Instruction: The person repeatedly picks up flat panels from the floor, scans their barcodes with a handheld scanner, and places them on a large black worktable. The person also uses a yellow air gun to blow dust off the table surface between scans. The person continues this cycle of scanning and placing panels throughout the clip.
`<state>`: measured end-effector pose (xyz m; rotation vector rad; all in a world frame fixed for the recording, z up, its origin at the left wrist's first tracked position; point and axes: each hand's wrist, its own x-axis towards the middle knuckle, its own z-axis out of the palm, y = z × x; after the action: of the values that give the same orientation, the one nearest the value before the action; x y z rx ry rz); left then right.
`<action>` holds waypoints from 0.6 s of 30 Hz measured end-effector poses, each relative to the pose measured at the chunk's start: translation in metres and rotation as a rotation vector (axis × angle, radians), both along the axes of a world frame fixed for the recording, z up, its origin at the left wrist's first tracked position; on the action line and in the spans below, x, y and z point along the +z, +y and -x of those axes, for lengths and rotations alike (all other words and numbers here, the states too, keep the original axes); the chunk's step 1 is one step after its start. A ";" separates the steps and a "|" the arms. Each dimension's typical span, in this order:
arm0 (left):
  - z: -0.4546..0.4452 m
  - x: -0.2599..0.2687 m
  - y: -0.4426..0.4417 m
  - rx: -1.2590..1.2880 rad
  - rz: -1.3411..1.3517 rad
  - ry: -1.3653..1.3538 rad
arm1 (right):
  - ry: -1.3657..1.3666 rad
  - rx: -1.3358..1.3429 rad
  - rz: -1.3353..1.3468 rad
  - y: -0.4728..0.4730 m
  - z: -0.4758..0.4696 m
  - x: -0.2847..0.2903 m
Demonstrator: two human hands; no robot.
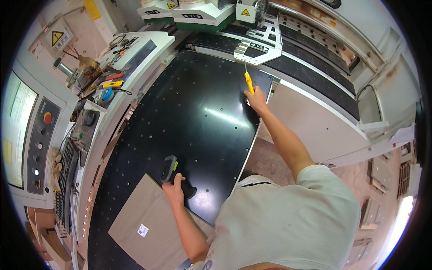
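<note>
A handheld barcode scanner [168, 168] is in my left hand [174, 192], its black grip slanting down to the right. Just below lies a flat wood-grain panel [145, 206] with a white printed label [142, 231], partly covered by my left forearm. My right hand [257, 100] reaches far forward and grips a yellow-handled tool [249, 82] with a thin metal shaft. The shaft points away from me, its end close to the edge of a white slotted machine plate [261, 53]. Beneath both hands spreads a black table [175, 125] dotted with small holes.
White machine heads [202, 15] stand over the table's far end. On the left are a control panel with a red emergency stop button [47, 117], a keyboard [66, 182], a mouse [89, 117] and a tool-strewn ledge [118, 69]. A grey side panel [314, 118] borders the right.
</note>
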<state>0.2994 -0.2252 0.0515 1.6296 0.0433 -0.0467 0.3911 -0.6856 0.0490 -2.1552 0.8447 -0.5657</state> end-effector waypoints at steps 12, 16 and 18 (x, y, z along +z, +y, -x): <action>-0.003 -0.002 0.000 -0.004 0.050 0.011 | 0.025 0.030 -0.030 -0.001 -0.005 -0.007; -0.004 -0.002 0.002 -0.002 -0.001 0.035 | 0.023 0.019 -0.066 0.000 -0.002 -0.003; -0.003 -0.001 0.002 -0.001 0.003 0.036 | 0.021 0.003 -0.056 0.006 0.002 0.007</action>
<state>0.3028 -0.2229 0.0502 1.6261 0.0702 -0.0766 0.3891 -0.6800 0.0560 -2.1145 0.8589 -0.5128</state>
